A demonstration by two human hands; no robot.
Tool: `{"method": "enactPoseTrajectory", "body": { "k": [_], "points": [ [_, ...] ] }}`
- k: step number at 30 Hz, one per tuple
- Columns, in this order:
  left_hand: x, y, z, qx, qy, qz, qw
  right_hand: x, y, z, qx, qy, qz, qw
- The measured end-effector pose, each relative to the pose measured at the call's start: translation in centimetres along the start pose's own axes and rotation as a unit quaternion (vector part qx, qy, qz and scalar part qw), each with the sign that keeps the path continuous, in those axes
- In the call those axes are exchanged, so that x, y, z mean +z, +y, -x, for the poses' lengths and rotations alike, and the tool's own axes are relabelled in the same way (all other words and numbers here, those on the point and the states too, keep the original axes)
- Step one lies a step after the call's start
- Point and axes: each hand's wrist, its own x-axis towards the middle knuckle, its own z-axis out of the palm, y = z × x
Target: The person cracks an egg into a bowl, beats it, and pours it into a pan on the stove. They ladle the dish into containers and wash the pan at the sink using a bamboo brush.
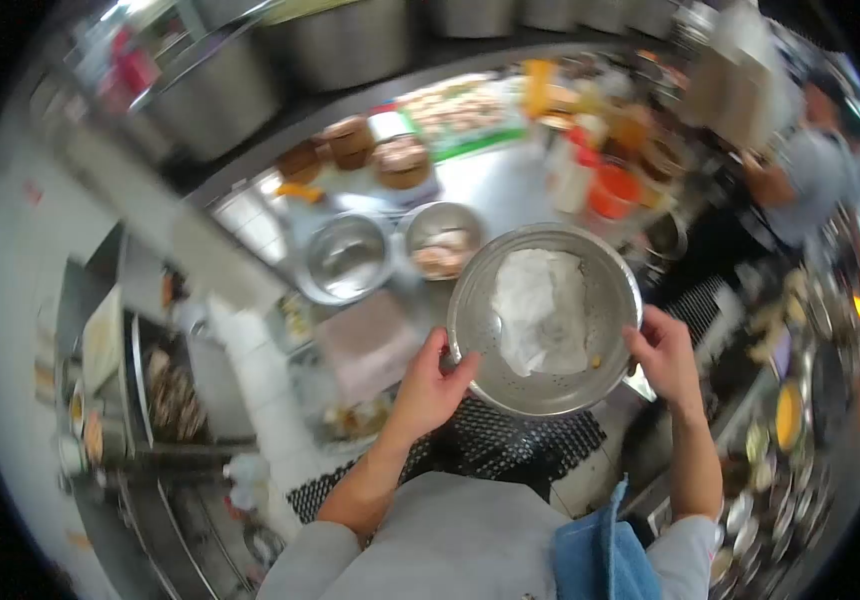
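Note:
Between my two hands is a round metal colander [475,365], its wall dotted with small holes. A crumpled white sheet [545,305], perhaps paper or plastic, lies inside it, and a small yellowish bit sits near its lower right. My left hand [430,385] grips the left rim, thumb on top. On the opposite side my right hand [665,355] is closed around the rim. Beyond the colander, a metal bowl [445,240] holds pinkish pieces that look like raw meat. Left of that stands another metal bowl [345,257].
A pale pinkish board [365,345] lies left of the colander. Red-topped bottles [575,170] and an orange-red tub [613,190] crowd the counter's right. Large pots [350,45] line the shelf above. Another person [815,170] stands at the right. A black perforated mat [495,440] covers the floor.

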Motion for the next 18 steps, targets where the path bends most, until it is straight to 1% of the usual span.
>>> {"method": "enactPoseTrajectory", "body": {
  "k": [1,2,3,5,6,7,9,10,11,13,14,17,18],
  "points": [
    [-2.8,-0.5,1.0,-0.003,0.063,-0.038,0.997,2.7,-0.8,-1.0,-0.033,-0.042,0.053,0.997],
    [-5.6,-1.8,2.1,0.04,0.129,-0.022,0.991,6.4,-3.5,-1.7,-0.14,0.011,0.122,0.983],
    [-8.5,-1.4,3.5,0.0,0.171,-0.048,0.984,9.9,-5.5,-2.6,-0.239,0.085,0.194,0.948],
    [-13.0,0.4,7.3,-0.085,0.246,-0.091,0.961,15.8,-7.8,-4.3,-0.377,0.036,0.15,0.913],
    [-14.5,1.1,8.6,-0.076,0.295,-0.115,0.946,19.2,-8.7,-5.5,-0.463,-0.044,0.158,0.871],
    [-15.8,1.5,9.8,-0.07,0.321,-0.12,0.937,23.0,-9.9,-6.7,-0.545,-0.117,0.16,0.815],
    [-17.8,2.4,12.1,-0.056,0.369,-0.135,0.918,31.2,-13.0,-6.7,-0.568,-0.161,0.235,0.772],
    [-18.4,3.3,12.7,-0.042,0.4,-0.183,0.897,35.3,-13.7,-7.1,-0.57,-0.143,0.243,0.772],
    [-19.1,3.5,13.4,-0.042,0.422,-0.197,0.884,38.8,-14.0,-7.1,-0.567,-0.126,0.25,0.774],
    [-20.2,3.7,14.5,-0.038,0.467,-0.223,0.855,43.3,-14.8,-6.1,-0.589,-0.154,0.223,0.761],
    [-21.1,2.3,14.9,0.008,0.495,-0.258,0.83,45.2,-15.1,-5.5,-0.6,-0.17,0.211,0.753],
    [-23.2,1.9,16.7,-0.072,0.507,-0.247,0.823,49.9,-15.4,-3.3,-0.582,-0.223,0.191,0.758],
    [-23.8,1.2,17.1,-0.065,0.522,-0.254,0.812,51.7,-14.8,-3.0,-0.592,-0.243,0.21,0.739]
  ]
}}
